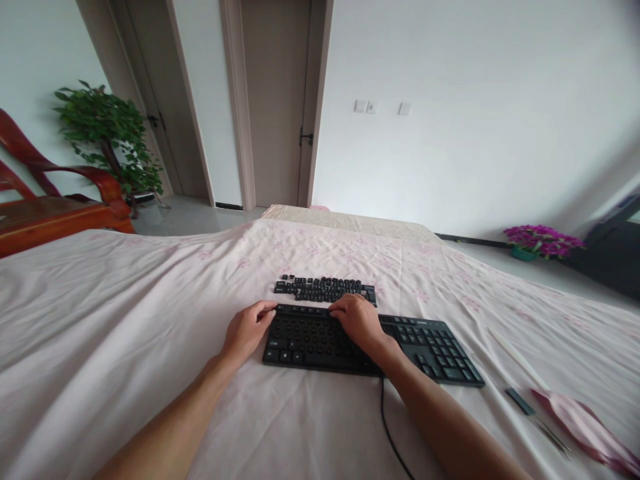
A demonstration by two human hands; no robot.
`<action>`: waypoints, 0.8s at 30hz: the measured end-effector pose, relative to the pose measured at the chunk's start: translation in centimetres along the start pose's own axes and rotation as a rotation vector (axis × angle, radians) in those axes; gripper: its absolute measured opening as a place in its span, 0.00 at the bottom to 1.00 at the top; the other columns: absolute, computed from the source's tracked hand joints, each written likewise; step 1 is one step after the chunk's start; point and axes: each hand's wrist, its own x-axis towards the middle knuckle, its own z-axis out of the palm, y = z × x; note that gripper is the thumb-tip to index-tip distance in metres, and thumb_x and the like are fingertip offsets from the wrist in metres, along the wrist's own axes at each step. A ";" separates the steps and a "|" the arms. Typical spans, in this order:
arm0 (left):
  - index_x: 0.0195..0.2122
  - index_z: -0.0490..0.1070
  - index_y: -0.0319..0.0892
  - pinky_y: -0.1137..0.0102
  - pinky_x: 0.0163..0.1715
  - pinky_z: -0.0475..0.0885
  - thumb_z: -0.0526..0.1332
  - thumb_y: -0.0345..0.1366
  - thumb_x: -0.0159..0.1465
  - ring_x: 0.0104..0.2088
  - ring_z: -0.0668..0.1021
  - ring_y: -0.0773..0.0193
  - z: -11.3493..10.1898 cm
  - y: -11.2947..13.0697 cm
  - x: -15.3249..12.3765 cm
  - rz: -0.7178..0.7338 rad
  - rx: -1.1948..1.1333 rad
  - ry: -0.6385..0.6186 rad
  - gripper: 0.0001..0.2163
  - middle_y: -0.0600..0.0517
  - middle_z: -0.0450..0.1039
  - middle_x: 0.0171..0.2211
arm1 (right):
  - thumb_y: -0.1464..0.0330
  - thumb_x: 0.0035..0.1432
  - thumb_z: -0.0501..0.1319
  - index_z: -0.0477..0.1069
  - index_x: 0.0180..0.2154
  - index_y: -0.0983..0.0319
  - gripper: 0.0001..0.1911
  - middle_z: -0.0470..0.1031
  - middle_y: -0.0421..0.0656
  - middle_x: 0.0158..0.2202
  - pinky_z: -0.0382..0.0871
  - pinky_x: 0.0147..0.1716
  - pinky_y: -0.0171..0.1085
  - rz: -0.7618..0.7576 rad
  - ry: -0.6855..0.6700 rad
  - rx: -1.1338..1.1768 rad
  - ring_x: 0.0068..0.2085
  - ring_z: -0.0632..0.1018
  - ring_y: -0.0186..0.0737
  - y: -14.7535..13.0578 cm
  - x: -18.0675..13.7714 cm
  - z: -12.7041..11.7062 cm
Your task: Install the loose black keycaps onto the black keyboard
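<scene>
A black keyboard (310, 343) lies on the pink-white cloth. Many keycaps are off its main letter area, leaving round dark mounts; the number pad at its right still carries keys. My left hand (250, 325) grips the keyboard's upper left corner with thumb and fingers. Over the top row, my right hand (357, 321) has its fingers bent and pressed together; what they hold, if anything, is hidden. Just beyond the keyboard, loose black keycaps (320, 291) sit in rows, partly covered by my right hand.
At right on the cloth (200, 347) lie a keycap puller-like tool (520, 401) with thin metal wires, and a pink fabric item (585, 420) with a pale stick. A black cable (384, 420) runs toward me. Behind are a wooden chair (65, 207) and purple flowers (543, 240).
</scene>
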 end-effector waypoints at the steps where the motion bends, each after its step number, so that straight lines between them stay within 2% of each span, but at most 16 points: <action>1: 0.45 0.75 0.48 0.71 0.46 0.71 0.55 0.42 0.61 0.44 0.79 0.62 0.0 0.0 0.0 0.004 -0.001 0.000 0.15 0.55 0.79 0.44 | 0.68 0.58 0.60 0.80 0.36 0.56 0.09 0.78 0.41 0.39 0.61 0.46 0.33 -0.021 -0.003 -0.022 0.44 0.74 0.41 -0.1 0.0 -0.1; 9: 0.46 0.75 0.48 0.71 0.46 0.71 0.55 0.42 0.62 0.43 0.79 0.62 0.0 -0.1 0.1 0.005 -0.006 -0.013 0.15 0.54 0.79 0.43 | 0.70 0.64 0.52 0.77 0.32 0.59 0.15 0.75 0.43 0.35 0.60 0.39 0.34 -0.182 -0.008 -0.214 0.40 0.70 0.39 -1.2 -0.8 -0.7; 14: 0.46 0.74 0.49 0.71 0.46 0.71 0.54 0.43 0.62 0.43 0.79 0.62 0.1 -0.4 0.1 0.020 -0.002 -0.012 0.15 0.55 0.79 0.43 | 0.71 0.65 0.51 0.74 0.30 0.60 0.15 0.73 0.44 0.35 0.60 0.38 0.34 -0.273 -0.006 -0.284 0.40 0.68 0.39 -1.1 -0.8 -0.9; 24: 0.45 0.75 0.49 0.71 0.45 0.71 0.55 0.43 0.62 0.43 0.79 0.62 0.1 -0.5 0.2 0.017 -0.010 -0.008 0.15 0.55 0.79 0.43 | 0.68 0.67 0.48 0.76 0.34 0.58 0.17 0.73 0.43 0.37 0.60 0.35 0.32 -0.199 -0.038 -0.243 0.40 0.72 0.37 -1.0 -1.2 -0.9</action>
